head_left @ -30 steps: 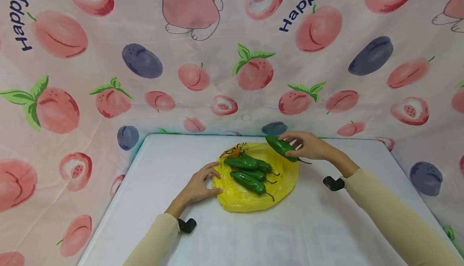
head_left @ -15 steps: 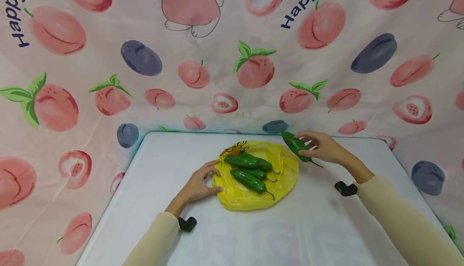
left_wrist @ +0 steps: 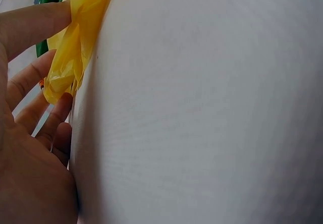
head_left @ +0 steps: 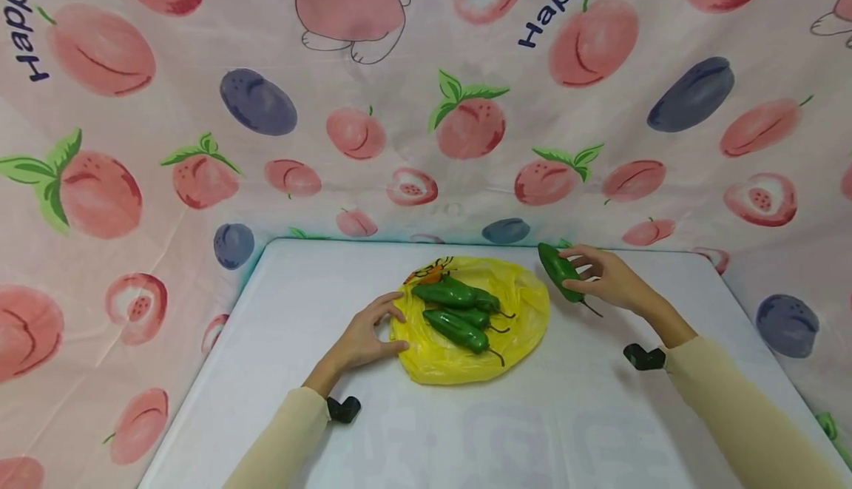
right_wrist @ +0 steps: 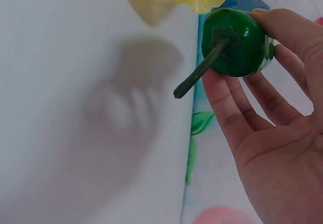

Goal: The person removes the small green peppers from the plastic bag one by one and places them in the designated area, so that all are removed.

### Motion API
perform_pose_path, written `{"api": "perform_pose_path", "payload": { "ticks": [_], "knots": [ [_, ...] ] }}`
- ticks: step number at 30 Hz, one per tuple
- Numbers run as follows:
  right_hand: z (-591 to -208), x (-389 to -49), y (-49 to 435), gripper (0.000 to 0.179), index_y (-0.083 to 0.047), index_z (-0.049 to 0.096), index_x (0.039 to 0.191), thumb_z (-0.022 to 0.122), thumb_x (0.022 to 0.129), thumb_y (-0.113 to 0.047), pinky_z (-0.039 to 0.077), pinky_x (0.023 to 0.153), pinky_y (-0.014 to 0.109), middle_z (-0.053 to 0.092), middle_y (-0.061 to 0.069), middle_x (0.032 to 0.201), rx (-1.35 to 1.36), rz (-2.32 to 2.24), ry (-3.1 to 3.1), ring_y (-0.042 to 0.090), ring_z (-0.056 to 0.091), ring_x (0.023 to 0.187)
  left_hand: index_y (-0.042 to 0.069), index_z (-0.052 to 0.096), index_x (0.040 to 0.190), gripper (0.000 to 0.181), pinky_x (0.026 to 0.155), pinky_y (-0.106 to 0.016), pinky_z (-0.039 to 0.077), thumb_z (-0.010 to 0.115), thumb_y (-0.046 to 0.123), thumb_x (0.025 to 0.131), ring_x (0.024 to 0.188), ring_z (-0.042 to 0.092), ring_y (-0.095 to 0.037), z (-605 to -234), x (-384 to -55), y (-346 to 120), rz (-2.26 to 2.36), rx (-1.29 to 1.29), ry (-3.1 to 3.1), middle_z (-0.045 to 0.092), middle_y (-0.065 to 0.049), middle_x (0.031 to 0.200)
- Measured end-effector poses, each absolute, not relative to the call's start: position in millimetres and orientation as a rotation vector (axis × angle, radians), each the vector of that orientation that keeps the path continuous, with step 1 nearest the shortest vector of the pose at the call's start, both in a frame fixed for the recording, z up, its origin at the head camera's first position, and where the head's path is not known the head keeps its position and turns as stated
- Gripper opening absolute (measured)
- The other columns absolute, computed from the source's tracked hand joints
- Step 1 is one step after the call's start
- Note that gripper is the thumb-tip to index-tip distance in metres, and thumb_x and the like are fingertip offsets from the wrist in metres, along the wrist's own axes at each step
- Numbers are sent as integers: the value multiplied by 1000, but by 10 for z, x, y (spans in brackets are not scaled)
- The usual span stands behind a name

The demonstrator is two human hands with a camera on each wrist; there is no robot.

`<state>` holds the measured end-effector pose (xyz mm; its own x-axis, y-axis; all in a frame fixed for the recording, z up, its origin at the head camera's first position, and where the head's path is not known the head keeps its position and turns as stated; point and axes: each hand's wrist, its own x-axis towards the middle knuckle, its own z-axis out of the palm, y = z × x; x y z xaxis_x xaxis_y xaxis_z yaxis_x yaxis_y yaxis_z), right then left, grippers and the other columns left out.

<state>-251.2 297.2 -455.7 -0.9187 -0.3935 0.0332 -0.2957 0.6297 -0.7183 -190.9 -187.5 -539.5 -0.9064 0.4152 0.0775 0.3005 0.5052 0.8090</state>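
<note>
A yellow plastic bag (head_left: 479, 371) lies flat on the white table, with several glossy green chili peppers (head_left: 455, 330) piled on it. My left hand (head_left: 359, 337) is at the bag's left edge, thumb and fingers spread apart and touching the plastic. In the left wrist view, the fingertips meet the crumpled bag edge (left_wrist: 83, 37). Off to the right of the bag, my right hand (head_left: 609, 278) pinches one green chili pepper (head_left: 559, 271) between thumb and fingers. In the right wrist view, this pepper (right_wrist: 234, 42) hangs above the table, stem toward the camera.
The white table (head_left: 506, 437) runs back to a fruit-printed cloth (head_left: 466, 200) that rises behind it and at both sides. Dark wrist cameras (head_left: 344, 409) are strapped at both sleeves. The right hand's shadow (right_wrist: 121, 103) falls on the tabletop.
The right hand has carried its chili pepper rightward from over the bag to beyond the bag's right edge. The left hand stays at the bag's left edge.
</note>
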Motion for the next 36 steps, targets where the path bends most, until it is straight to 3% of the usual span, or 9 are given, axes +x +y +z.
{"api": "perform_pose_path", "payload": {
  "ticks": [5,10,14,22,36],
  "knots": [
    [-4667,-2501,3036,57,-10,57,141,80,92,-28,56,82,21,62,20,134,-499,-1197,2725,38,65,109,21,66,108,37,116,-55,37,89,28,81,151,33,-28,-5393,-1915,-1872,1348,629,2623,40,0,161],
    [-4764,-2487,3069,56,-7,57,140,80,92,-26,55,82,19,60,22,134,-450,-1244,2707,41,63,112,22,66,108,36,116,-56,38,89,28,81,151,33,-28,-5405,-1921,-1878,1346,633,2628,41,1,161],
    [-4823,-2472,3079,58,-8,55,141,79,93,-28,57,82,23,59,23,134,-381,-1241,2693,40,63,111,22,66,108,37,116,-56,38,89,29,81,151,33,-28,-5421,-1929,-1883,1350,641,2629,41,1,161],
    [-4901,-2432,3083,64,-8,51,146,77,94,-33,60,89,45,55,29,136,-263,-1233,2662,44,60,116,23,66,108,37,115,-57,38,89,31,80,150,34,-28,-5428,-1930,-1886,1355,642,2631,41,1,160],
    [-5024,-2454,3122,61,-7,52,145,76,95,-34,60,89,48,56,31,135,-219,-1191,2669,47,59,116,21,66,108,37,115,-57,38,89,29,81,150,34,-29,-5412,-1924,-1882,1354,636,2629,41,0,161]
  ]
}}
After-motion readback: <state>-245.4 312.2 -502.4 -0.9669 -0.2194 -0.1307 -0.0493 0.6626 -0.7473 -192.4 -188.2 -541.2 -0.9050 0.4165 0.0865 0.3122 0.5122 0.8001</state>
